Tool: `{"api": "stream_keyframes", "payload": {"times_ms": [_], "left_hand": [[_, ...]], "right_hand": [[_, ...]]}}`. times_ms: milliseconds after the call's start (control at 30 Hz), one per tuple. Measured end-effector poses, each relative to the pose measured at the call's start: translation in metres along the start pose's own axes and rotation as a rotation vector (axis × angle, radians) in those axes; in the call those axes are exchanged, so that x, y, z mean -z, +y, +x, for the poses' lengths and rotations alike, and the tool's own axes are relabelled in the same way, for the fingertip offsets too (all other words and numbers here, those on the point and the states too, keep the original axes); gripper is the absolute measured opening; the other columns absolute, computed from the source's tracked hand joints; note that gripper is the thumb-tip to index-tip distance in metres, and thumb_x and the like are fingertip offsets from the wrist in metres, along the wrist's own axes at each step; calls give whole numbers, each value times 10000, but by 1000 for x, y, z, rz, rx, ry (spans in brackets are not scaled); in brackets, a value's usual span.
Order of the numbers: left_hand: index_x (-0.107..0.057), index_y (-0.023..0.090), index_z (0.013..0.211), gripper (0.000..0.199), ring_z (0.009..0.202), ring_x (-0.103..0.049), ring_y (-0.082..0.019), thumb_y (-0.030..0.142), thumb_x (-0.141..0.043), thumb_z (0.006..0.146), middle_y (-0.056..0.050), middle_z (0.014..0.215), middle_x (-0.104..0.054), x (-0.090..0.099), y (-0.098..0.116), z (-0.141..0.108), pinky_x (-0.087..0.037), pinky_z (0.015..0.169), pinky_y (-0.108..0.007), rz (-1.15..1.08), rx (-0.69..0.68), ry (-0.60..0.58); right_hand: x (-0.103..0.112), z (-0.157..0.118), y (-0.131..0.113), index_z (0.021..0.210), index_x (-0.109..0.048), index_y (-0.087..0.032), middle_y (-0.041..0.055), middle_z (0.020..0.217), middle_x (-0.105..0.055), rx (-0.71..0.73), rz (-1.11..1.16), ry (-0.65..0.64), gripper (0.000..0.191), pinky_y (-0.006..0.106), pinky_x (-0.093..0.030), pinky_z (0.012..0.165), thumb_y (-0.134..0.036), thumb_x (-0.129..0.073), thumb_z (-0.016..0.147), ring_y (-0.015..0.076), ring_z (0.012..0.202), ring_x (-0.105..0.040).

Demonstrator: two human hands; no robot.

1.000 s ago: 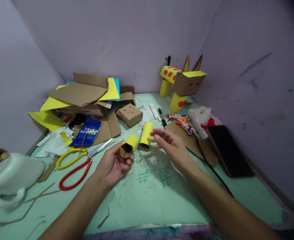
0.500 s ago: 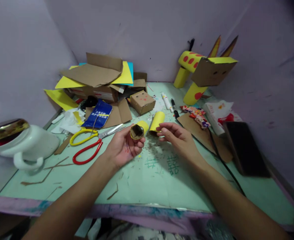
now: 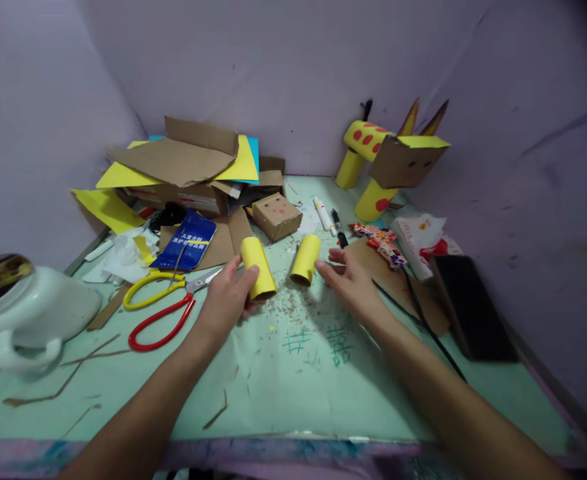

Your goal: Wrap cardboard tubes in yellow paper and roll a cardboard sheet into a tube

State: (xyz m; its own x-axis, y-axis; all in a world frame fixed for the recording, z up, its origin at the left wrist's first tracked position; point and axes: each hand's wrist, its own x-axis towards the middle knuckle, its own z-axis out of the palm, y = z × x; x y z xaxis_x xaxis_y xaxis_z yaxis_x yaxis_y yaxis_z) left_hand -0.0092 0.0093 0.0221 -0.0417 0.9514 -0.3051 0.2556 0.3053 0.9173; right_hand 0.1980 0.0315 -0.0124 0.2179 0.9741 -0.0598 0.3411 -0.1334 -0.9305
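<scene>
My left hand (image 3: 229,288) grips a yellow paper-covered tube (image 3: 258,268) at the middle of the table, its thumb on the tube's side. A second yellow tube (image 3: 306,260) lies just to the right on the green tabletop (image 3: 283,393). Beside that tube is my right hand (image 3: 346,277), fingers apart and holding nothing. Between the tubes, small brown crumbs are scattered. A small cardboard box with a drawn face (image 3: 277,217) sits behind the tubes.
Scissors (image 3: 189,287) with yellow and red handles lie left, near a white mug (image 3: 48,313). Cardboard sheets (image 3: 173,160) are stacked behind. At the right are a yellow spotted animal figure (image 3: 408,160), wrapped sweets (image 3: 383,243), markers (image 3: 324,215) and a phone (image 3: 473,307).
The tube in my left hand has turned from its open end facing me to lying lengthwise, with the hand now palm down. The view has shifted slightly.
</scene>
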Motion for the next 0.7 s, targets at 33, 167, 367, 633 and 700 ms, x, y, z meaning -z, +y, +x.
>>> {"api": "stream_keyframes", "payload": {"times_ms": [33,167,367,633,700], "left_hand": [[-410,171,1309,605,522,-452,-148,460,-484,782,26,601,-513,3,-2,2,-295,495,-246,122,-53,84],[-367,185,1389,670,613,-488,-204,442,-499,784,33,549,-464,12,-10,8,-252,574,-276,505,-184,230],[-358,160,1389,612,608,-536,-222,432,-403,843,8,577,-546,9,-13,7,-271,566,-284,749,-225,173],[-370,190,1382,592,637,-593,-267,465,-359,857,-31,654,-627,7,-14,11,-276,550,-297,903,-188,186],[-364,186,1384,585,643,-610,-272,457,-349,866,-32,659,-642,5,-14,11,-285,551,-300,961,-175,207]], "right_hand": [[-1,5,-4,1151,-520,-149,183,1189,-556,-35,-22,-1,622,455,-482,804,-514,-670,670,310,982,-596],[-12,25,-25,1206,-492,-109,231,1163,-570,-144,-30,15,843,508,-428,883,-515,-786,528,415,1117,-513],[-24,32,-28,1278,-398,-185,152,1175,-578,-287,255,-36,817,416,-490,826,-249,-775,556,332,1104,-540],[8,13,-25,1023,-547,-75,97,776,-677,-503,972,-407,261,222,-555,572,-225,-508,813,149,654,-652],[8,11,-24,1044,-540,-69,94,773,-678,-531,1089,-436,262,200,-557,577,-218,-479,837,141,671,-658]]}}
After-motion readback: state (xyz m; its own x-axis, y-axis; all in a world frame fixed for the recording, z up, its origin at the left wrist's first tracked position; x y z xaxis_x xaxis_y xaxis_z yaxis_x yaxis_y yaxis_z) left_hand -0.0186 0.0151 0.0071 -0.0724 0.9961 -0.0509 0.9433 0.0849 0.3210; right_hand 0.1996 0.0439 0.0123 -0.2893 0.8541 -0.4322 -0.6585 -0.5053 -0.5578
